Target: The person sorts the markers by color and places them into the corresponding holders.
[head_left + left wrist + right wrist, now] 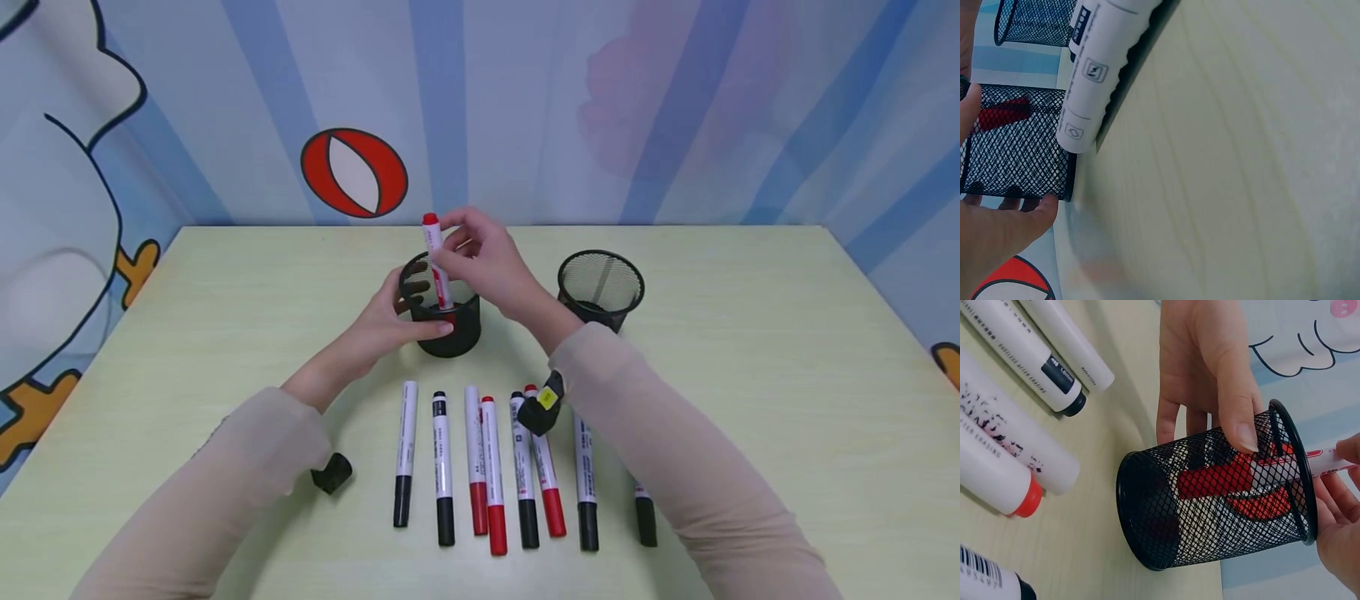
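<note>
Marker (432, 240) partway inside mesh cup (463, 335); red top (430, 218) shows (head view only)

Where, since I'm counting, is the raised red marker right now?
In the head view, the red marker is left of centre, pinched by the right hand, its lower end inside the mesh cup the left hand holds.

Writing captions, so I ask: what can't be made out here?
Head: upper part of rightmost marker, hidden by right sleeve.
Head: printing on the held marker, too small.
Left wrist: upper mesh cup, cut off by the top edge.
Right wrist: part of the right hand, cut by the right edge.
</note>
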Demonstrator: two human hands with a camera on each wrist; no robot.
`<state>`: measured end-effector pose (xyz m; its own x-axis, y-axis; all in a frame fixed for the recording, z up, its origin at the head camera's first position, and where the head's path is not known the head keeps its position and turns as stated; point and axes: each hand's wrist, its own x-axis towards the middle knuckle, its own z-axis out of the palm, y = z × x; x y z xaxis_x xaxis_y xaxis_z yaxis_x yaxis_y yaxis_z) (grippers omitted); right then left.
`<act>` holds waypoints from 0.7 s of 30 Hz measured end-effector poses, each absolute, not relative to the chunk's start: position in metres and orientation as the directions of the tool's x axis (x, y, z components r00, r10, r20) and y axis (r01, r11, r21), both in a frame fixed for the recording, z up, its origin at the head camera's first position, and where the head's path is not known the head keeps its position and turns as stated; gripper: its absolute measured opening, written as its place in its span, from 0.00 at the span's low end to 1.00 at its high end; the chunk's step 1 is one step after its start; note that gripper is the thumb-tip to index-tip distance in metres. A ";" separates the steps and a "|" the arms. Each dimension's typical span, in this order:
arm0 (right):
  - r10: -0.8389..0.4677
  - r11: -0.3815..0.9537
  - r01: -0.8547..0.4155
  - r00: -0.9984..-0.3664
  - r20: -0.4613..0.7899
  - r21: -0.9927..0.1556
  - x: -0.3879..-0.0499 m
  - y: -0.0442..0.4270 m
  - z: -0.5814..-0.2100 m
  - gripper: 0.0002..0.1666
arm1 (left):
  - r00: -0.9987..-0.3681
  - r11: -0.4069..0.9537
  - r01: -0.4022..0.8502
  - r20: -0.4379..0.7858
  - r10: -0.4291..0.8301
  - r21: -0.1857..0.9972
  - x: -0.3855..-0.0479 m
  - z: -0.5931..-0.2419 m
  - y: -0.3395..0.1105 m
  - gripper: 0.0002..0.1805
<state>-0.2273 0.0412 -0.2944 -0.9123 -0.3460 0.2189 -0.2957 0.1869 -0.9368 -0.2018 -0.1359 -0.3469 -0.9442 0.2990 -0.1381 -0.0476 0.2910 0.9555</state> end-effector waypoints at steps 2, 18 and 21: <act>-0.372 0.221 -0.331 -0.898 0.234 -0.917 -0.226 0.040 -0.295 0.17 | -0.944 0.291 -0.046 -0.137 0.301 0.956 -0.202 -0.347 -0.136 0.49; -0.571 0.404 -0.574 -0.767 0.293 -0.713 -0.217 0.031 -0.297 0.15 | -0.936 0.239 0.003 -0.081 0.342 0.971 -0.200 -0.348 -0.138 0.47; -0.580 0.431 -0.582 -0.764 0.282 -0.690 -0.217 0.031 -0.297 0.15 | -0.936 0.236 0.016 -0.069 0.345 0.972 -0.200 -0.348 -0.137 0.46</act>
<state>-0.2166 0.0307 -0.2972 -0.7640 -0.5804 0.2820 -0.5820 0.4311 -0.6895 -0.2000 -0.1369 -0.3479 -0.9363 0.3446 -0.0687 0.0156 0.2361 0.9716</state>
